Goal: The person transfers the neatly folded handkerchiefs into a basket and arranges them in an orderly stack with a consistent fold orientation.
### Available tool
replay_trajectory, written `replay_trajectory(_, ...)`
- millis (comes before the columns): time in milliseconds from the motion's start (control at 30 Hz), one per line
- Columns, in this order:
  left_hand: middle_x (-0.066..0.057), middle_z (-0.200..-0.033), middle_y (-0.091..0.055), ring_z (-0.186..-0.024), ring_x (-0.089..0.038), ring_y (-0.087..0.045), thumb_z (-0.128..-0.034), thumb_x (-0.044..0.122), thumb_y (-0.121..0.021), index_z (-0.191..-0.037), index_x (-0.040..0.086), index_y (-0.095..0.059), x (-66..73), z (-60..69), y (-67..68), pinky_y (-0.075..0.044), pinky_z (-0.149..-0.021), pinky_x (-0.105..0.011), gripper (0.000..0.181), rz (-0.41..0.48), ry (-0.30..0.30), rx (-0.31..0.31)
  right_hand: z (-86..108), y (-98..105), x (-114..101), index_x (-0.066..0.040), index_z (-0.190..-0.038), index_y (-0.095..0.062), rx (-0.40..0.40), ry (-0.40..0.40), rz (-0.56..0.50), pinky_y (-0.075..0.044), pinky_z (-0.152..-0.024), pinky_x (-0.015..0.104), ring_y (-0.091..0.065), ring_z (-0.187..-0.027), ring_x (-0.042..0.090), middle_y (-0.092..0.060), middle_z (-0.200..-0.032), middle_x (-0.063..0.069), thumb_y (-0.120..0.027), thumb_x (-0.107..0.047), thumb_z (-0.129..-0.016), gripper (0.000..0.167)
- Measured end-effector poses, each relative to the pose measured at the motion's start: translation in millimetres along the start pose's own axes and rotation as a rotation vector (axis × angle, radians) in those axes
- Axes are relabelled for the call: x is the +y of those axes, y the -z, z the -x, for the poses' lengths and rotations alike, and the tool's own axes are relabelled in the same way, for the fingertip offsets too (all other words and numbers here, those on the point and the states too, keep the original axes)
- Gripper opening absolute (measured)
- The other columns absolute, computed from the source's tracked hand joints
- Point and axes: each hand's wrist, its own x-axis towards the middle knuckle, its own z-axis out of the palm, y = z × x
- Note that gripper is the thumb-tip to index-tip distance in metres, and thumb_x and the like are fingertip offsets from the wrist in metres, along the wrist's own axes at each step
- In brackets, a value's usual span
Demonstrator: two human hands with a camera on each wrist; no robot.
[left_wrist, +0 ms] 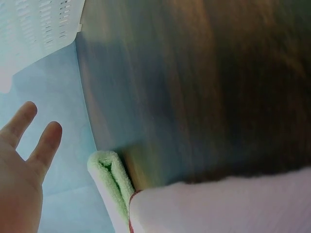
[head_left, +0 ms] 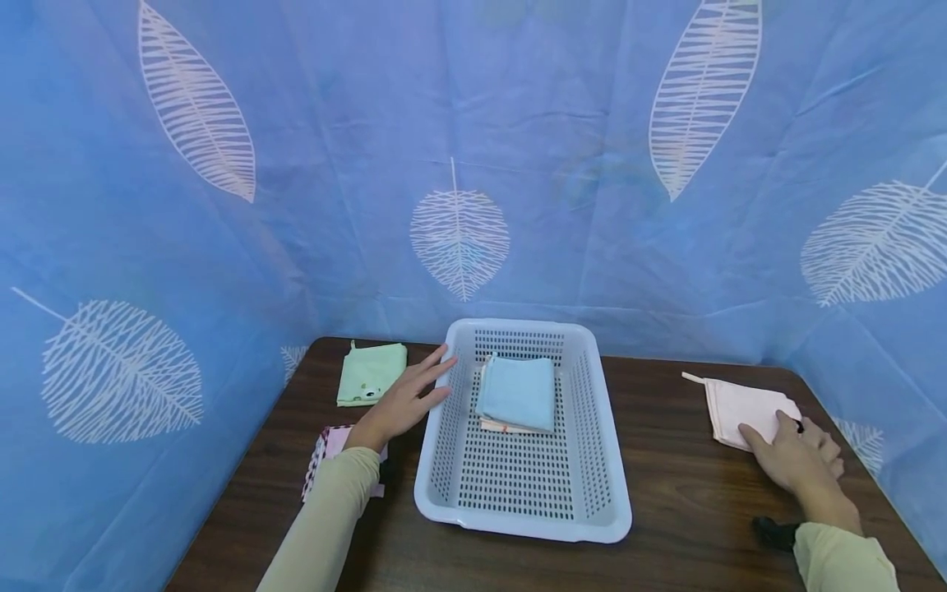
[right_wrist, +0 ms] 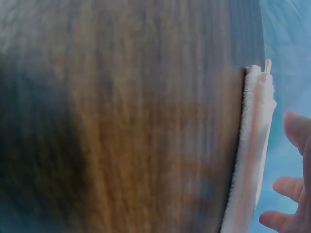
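My left hand (head_left: pixel 403 403) hovers with fingers extended beside the left rim of a white perforated plastic basket (head_left: pixel 429 485). Inside the basket lies a folded light blue towel (head_left: pixel 518 393) on top of a cream-coloured cloth, mostly covered. At the right of the table, my right hand (head_left: pixel 799 452) is over a folded pale pink towel (head_left: pixel 743 407) with a hanging loop. In the right wrist view, a gap shows between the fingertips (right_wrist: pixel 276 221) and the towel's layered edge (right_wrist: pixel 252 141). Neither hand grips anything.
Left of the basket lies a folded green towel (head_left: pixel 373 370) with a small animal face. A pink patterned towel (head_left: pixel 320 464) is partly hidden by the left forearm. A blue leaf-print curtain (head_left: pixel 547 164) surrounds the dark wooden table (head_left: pixel 666 510).
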Motion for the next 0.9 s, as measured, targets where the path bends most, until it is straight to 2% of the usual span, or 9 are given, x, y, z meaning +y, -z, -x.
replay_trajectory(133,0.029,-0.169,-0.009,-0.16,-0.034,-0.016,-0.1025,0.06,-0.047,-0.156,0.053,-0.028,-0.3,0.7,-1.1,-0.021,-0.121,-0.07,0.057,-0.009,0.009,-0.002,1.7,-2.9,0.8,0.014,-0.154,0.003,-0.011,-0.037,-0.005,-0.011,-0.102,0.085,0.005,-0.131,0.08,0.009,-0.146,0.056,-0.031,-0.069,-0.101,0.104)
replay_trajectory(267,0.029,-0.168,-0.01,-0.16,-0.031,-0.017,-0.1017,0.062,-0.048,-0.155,0.055,-0.028,1.0,1.2,-0.9,-0.021,-0.122,-0.07,0.057,-0.005,0.02,0.001,-1.2,-4.7,4.0,0.014,-0.154,0.003,-0.01,-0.057,0.005,-0.02,-0.098,0.086,0.0,-0.13,0.081,0.008,-0.146,0.055,-0.031,-0.067,-0.102,0.103)
replay_trajectory(433,0.029,-0.168,-0.01,-0.16,-0.03,-0.016,-0.1016,0.062,-0.047,-0.154,0.056,-0.028,3.9,1.4,0.8,-0.021,-0.121,-0.071,0.056,0.001,0.023,0.006,-6.9,-3.8,8.1,0.019,-0.152,-0.005,0.013,-0.094,-0.002,-0.029,-0.094,0.082,-0.013,-0.126,0.079,0.001,-0.145,0.056,-0.033,-0.068,-0.101,0.105)
replay_trajectory(567,0.031,-0.168,-0.009,-0.16,-0.028,-0.015,-0.1012,0.064,-0.046,-0.154,0.056,-0.028,4.4,2.0,1.3,-0.02,-0.122,-0.07,0.057,0.008,0.033,0.004,-7.7,-2.7,8.6,0.025,-0.149,-0.01,0.044,-0.119,0.006,-0.033,-0.093,0.079,-0.021,-0.124,0.076,-0.007,-0.141,0.058,-0.038,-0.061,-0.102,0.102)
replay_trajectory(733,0.032,-0.167,-0.008,-0.16,-0.028,-0.014,-0.1007,0.065,-0.045,-0.155,0.054,-0.028,3.0,2.5,0.9,-0.02,-0.122,-0.07,0.058,0.006,0.036,0.002,-5.4,-0.9,3.3,0.026,-0.148,-0.011,0.057,-0.2,-0.026,-0.028,-0.101,0.08,-0.02,-0.128,0.074,-0.015,-0.14,0.056,-0.04,-0.051,-0.104,0.093)
replay_trajectory(900,0.03,-0.168,-0.009,-0.16,-0.03,-0.015,-0.1005,0.066,-0.046,-0.155,0.055,-0.028,2.8,2.2,0.5,-0.02,-0.122,-0.07,0.058,0.005,0.031,0.002,-3.2,0.3,-0.4,0.025,-0.148,-0.009,0.047,-0.28,-0.071,-0.019,-0.105,0.082,-0.013,-0.133,0.075,-0.015,-0.142,0.054,-0.039,-0.05,-0.104,0.091)
